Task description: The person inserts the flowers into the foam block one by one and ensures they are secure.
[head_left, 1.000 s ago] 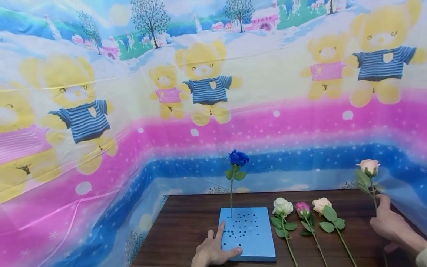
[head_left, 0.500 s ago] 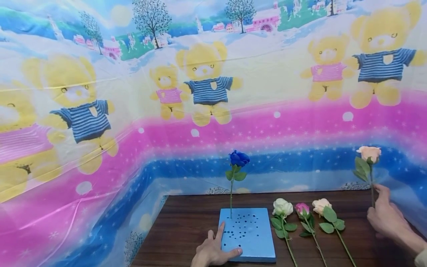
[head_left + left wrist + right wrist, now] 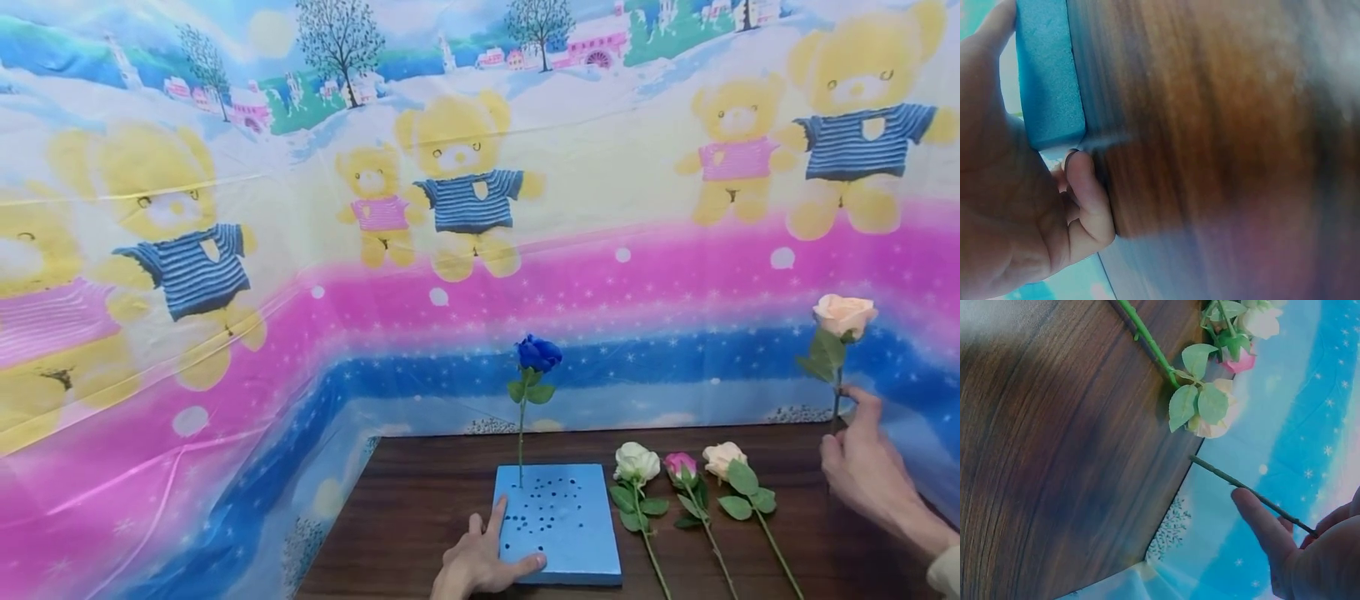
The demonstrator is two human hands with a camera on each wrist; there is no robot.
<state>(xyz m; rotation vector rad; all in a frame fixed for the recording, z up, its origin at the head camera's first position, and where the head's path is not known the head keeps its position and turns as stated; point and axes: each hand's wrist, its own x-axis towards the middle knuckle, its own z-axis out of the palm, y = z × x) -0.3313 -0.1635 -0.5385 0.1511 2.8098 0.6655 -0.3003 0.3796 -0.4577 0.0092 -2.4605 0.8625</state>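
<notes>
A blue foam block (image 3: 561, 533) dotted with small holes lies on the table. My left hand (image 3: 480, 560) grips its near left corner, thumb over the top and index finger along the left edge. In the left wrist view, the other fingers curl beside the block's end. A blue rose (image 3: 538, 354) stands upright in the block's far left part. At the right, my right hand (image 3: 870, 467) pinches the stem of a peach rose (image 3: 845, 317), bloom up, above the table. In the right wrist view, the bare lower end of its stem (image 3: 1225, 477) sticks out past the fingers.
Right of the block lie a white rose (image 3: 637, 463), a pink rose (image 3: 681, 468) and another peach rose (image 3: 725, 461), stems towards the near edge. The dark wooden table (image 3: 420, 492) ends against a printed bear curtain (image 3: 600, 333) at the back.
My right hand has risen with the peach rose, lifting its bloom higher against the curtain. The left hand, the block and the other roses have stayed in place.
</notes>
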